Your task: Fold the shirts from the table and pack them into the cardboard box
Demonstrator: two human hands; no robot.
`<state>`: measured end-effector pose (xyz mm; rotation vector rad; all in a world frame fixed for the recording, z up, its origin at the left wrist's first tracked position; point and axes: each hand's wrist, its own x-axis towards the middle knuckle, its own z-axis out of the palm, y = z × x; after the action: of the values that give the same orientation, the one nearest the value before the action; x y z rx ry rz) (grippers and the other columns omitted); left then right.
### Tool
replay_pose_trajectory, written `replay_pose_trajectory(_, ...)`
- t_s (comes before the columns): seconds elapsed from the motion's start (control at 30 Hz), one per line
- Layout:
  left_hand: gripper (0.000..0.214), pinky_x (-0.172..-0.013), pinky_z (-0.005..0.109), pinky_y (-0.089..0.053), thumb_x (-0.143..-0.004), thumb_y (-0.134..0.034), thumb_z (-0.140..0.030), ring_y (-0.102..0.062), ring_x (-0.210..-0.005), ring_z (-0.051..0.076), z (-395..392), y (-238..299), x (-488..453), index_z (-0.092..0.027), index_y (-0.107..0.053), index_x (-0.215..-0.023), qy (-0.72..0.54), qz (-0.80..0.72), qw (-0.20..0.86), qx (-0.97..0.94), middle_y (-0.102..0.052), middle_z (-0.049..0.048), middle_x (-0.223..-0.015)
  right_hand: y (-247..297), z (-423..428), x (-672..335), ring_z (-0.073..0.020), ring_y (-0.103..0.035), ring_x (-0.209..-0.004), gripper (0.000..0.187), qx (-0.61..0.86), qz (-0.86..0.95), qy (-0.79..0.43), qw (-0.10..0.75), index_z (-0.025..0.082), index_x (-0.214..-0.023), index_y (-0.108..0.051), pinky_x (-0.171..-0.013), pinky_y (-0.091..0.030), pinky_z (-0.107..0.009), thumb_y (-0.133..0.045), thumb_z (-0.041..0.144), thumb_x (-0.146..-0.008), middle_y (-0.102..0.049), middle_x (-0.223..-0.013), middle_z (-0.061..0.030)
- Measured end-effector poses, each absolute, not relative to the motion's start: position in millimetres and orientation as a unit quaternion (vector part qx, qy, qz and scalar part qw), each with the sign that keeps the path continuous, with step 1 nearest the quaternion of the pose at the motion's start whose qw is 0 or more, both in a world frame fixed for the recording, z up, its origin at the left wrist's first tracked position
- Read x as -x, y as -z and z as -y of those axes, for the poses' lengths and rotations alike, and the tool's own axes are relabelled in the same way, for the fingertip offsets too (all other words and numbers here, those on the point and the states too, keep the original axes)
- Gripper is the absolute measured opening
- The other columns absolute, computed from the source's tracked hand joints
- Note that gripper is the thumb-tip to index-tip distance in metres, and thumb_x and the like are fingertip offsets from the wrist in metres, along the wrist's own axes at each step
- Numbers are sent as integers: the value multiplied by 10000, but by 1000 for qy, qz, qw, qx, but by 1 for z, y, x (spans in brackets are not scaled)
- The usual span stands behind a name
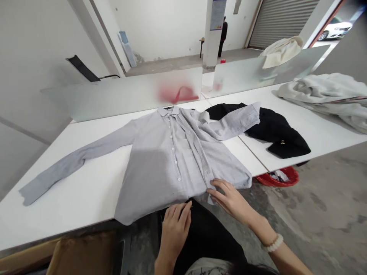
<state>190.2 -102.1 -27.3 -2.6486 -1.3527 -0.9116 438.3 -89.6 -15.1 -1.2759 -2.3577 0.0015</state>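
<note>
A light grey button-up shirt (169, 156) lies front-up on the white table (86, 191), its left sleeve stretched out to the left and its right sleeve folded up toward the right. My left hand (175, 223) rests at the shirt's bottom hem near the table's front edge, fingers extended and close together, holding nothing I can see. My right hand (229, 198) touches the lower right part of the hem by the button placket, fingers spread and slightly curled. A beaded bracelet sits on that wrist.
A black garment (272, 130) lies on the adjoining table to the right, with a grey-white pile (329, 95) further right. Frosted dividers (120, 93) stand behind. A red basin (278, 177) sits on the floor, a cardboard box (80, 254) below left. A person stands far back.
</note>
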Motion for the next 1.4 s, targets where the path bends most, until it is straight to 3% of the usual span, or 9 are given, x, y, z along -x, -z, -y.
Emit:
replay_pose_trajectory(0.1,308,-637,269,-522,-935,-397,-153,-645,-656,147,97,27,-192,-172,-612,-1155,264,452,-46,851,-692,33,-758,13,87,-438,-245,-491,-1124,381,459,862,21,212,212,-1204,-560,-882,-477,-404,-423,55,-885,-540,-1157,-132)
replay_pose_trajectory(0.23,269,-700,238,-546,-946,-413,-241,-685,-787,137,96,28,-213,-202,-617,-1118,282,492,-223,792,-721,48,-965,11,77,-433,-222,-516,-962,263,463,864,36,196,202,-1039,-605,-784,-483,-370,-434,71,-889,-550,-1043,-103)
replay_pose_trajectory(0.33,258,-757,257,-555,-934,-445,-282,-689,-843,145,97,32,-233,-203,-608,-1117,288,508,-285,760,-715,50,-1049,6,72,-433,-215,-506,-928,239,455,874,18,167,196,-994,-597,-769,-469,-360,-454,50,-871,-543,-1020,-91)
replay_pose_trajectory(0.47,296,-760,281,-555,-940,-414,-239,-693,-849,164,97,37,-239,-193,-585,-1177,256,517,-234,783,-723,59,-1010,-3,70,-438,-211,-495,-987,354,439,888,-16,135,212,-1103,-568,-791,-459,-350,-422,6,-856,-520,-1091,-94)
replay_pose_trajectory(0.73,400,-652,274,-532,-906,-447,-139,-693,-731,193,88,23,-205,-197,-538,-1291,-3,511,-43,858,-715,75,-857,-19,59,-437,-207,-490,-921,138,398,914,43,69,206,-918,-616,-744,-413,-330,-493,143,-914,-546,-1010,-84)
replay_pose_trajectory(0.97,526,-602,253,-490,-850,-492,-72,-683,-658,188,81,11,-204,-193,-470,-1361,-97,479,-25,872,-691,92,-769,-33,48,-434,-196,-468,-860,141,316,947,47,41,200,-862,-640,-708,-364,-321,-512,187,-919,-546,-938,-68)
replay_pose_trajectory(1.23,268,-610,266,-476,-867,-468,-69,-689,-684,212,70,0,-205,-103,-626,-1081,-118,490,-73,861,-682,130,-703,-66,43,-416,-197,-427,-967,230,284,955,-26,80,199,-892,-644,-792,-370,-333,-433,114,-930,-528,-1136,-70)
replay_pose_trajectory(1.4,227,-597,273,-466,-896,-413,-101,-701,-712,223,70,-14,-195,-129,-627,-966,-113,482,-96,863,-710,118,-767,-73,42,-406,-189,-419,-985,251,274,949,-79,138,211,-940,-653,-819,-375,-323,-409,152,-950,-544,-1133,-67)
